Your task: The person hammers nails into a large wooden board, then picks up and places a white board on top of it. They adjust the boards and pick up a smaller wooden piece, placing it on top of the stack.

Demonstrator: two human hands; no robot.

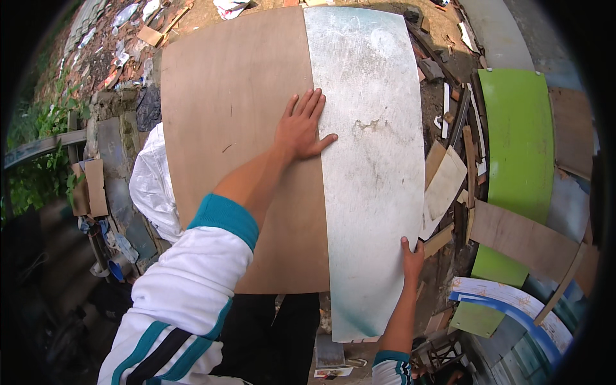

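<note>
My left hand [300, 128] lies flat with its fingers spread, pressing on the brown board [237, 167] close to its right edge. Its thumb reaches over the seam onto a long white board [372, 192]. That white board is scuffed and stained, with greenish tints at both ends. It lies along the brown board and sticks out further toward me at the near end. At the white board's near right edge, my right hand [412, 260] grips it with the thumb up; the other fingers are mostly hidden at the edge.
A white sack [156, 186] bulges out at the left of the boards. Wood scraps [449, 176] are strewn to the right, beside a tall green panel [518, 154] and a leaning brown plank [523, 240]. Rubble and litter [122, 54] cover the ground at the far left.
</note>
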